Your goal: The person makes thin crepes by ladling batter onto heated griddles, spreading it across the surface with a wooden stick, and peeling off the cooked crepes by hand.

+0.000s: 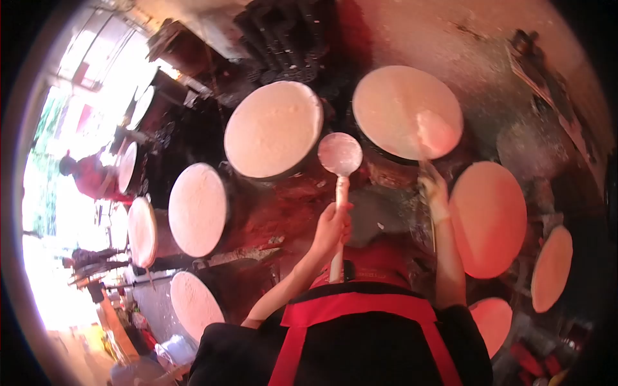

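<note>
My left hand (332,225) is closed round the pale handle of a ladle (340,154), whose round, whitish head points away from me between the two far discs. My right hand (434,186) is closed on a long-handled tool (433,235) at the near edge of the far right white disc (393,103). Its thin handle runs back below my fist. On that disc, just beyond my fingers, lies a paler patch (436,132); whether this is the tool's head or batter I cannot tell. The far left white disc (273,128) is nearest to the ladle's head.
More round white discs stand around me, including one at the right (489,219) and one at the left (197,209). Dark stacked pieces (280,38) sit at the back wall. Another person (96,177) is at the far left, near bright openings.
</note>
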`<state>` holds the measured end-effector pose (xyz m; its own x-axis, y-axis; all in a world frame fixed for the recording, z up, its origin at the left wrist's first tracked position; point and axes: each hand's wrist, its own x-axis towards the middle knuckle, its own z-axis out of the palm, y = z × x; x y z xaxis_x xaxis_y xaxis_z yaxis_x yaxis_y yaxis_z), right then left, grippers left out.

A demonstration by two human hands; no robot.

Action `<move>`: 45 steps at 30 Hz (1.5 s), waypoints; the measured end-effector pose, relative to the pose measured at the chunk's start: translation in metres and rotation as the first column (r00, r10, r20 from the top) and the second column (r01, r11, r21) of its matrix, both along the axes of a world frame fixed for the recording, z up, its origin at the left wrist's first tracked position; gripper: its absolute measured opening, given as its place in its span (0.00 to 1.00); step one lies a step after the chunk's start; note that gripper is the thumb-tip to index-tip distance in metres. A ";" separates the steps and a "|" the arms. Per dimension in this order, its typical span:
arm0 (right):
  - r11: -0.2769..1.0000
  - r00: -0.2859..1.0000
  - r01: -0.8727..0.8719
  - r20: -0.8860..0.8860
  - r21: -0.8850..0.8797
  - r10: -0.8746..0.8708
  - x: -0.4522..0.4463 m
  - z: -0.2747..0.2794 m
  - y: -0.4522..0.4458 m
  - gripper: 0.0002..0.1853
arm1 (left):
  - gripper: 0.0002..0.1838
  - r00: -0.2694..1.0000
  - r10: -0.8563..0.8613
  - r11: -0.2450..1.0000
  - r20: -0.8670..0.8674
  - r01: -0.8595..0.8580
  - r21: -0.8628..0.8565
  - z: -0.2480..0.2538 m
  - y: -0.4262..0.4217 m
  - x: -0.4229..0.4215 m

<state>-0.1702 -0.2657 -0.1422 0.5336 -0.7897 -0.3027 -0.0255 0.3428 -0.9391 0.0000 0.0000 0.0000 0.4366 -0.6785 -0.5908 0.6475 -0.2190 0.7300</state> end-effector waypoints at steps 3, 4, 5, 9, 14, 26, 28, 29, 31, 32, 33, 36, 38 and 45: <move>0.883 0.836 0.417 0.292 0.214 -0.465 -0.059 -0.046 -0.026 0.23 | 0.12 0.999 -0.016 0.994 -0.037 0.012 -0.107 -0.026 -0.024 -0.009; 0.868 0.861 0.476 0.123 0.145 -0.493 -0.036 -0.012 -0.010 0.23 | 0.11 0.999 -0.008 0.995 -0.035 0.005 -0.102 -0.029 -0.031 -0.008; 0.843 0.847 0.532 -0.066 0.087 -0.528 -0.017 0.019 0.028 0.22 | 0.11 0.999 -0.011 0.998 -0.039 0.008 -0.067 -0.027 -0.024 -0.007; 0.948 0.945 0.316 -0.101 0.034 -0.312 0.017 0.053 0.053 0.22 | 0.09 0.987 -0.093 0.996 -0.130 0.094 0.006 -0.013 -0.001 0.024; 0.855 0.870 0.490 -0.031 0.169 -0.492 -0.004 0.009 0.046 0.19 | 0.06 0.988 -0.142 0.990 -0.053 0.142 -0.008 -0.030 -0.008 0.025; 0.967 0.969 0.183 -0.133 -0.176 -0.207 -0.044 0.012 0.037 0.22 | 0.04 0.886 -0.407 0.911 0.221 0.410 0.036 -0.071 -0.083 0.064; 0.970 0.979 0.153 -0.103 -0.186 -0.175 -0.063 -0.030 0.042 0.23 | 0.06 0.847 -0.429 0.901 0.314 0.425 0.085 -0.076 -0.127 0.073; 0.880 0.955 0.254 -0.043 -0.401 -0.295 -0.070 -0.069 0.039 0.23 | 0.06 0.826 -0.444 0.894 0.347 0.435 0.109 -0.080 -0.149 0.075; 0.732 0.917 0.342 0.040 -0.589 -0.396 -0.071 -0.084 0.040 0.23 | 0.07 0.839 -0.342 0.935 0.424 0.347 0.067 -0.104 -0.192 0.066; 0.836 0.903 0.399 0.004 -0.378 -0.429 -0.057 -0.066 0.049 0.23 | 0.07 0.863 -0.354 0.933 0.361 0.350 0.080 -0.096 -0.204 0.057; 0.885 0.891 0.442 -0.043 -0.143 -0.452 -0.039 -0.038 0.063 0.23 | 0.08 0.883 -0.365 0.931 0.294 0.353 0.094 -0.087 -0.214 0.045; 0.906 0.936 0.350 -0.058 0.237 -0.346 -0.002 0.020 0.086 0.21 | 0.04 0.955 -0.279 0.958 0.105 0.268 0.105 -0.104 -0.235 0.012; 0.889 0.961 0.257 -0.007 0.380 -0.276 0.004 0.020 0.089 0.20 | 0.02 0.974 -0.184 0.978 -0.132 0.195 0.073 -0.098 -0.241 0.003; 0.924 0.949 0.239 0.130 0.297 -0.287 -0.052 0.070 0.020 0.16 | 0.06 0.796 -0.454 0.890 -0.401 0.392 -0.232 0.023 -0.135 0.059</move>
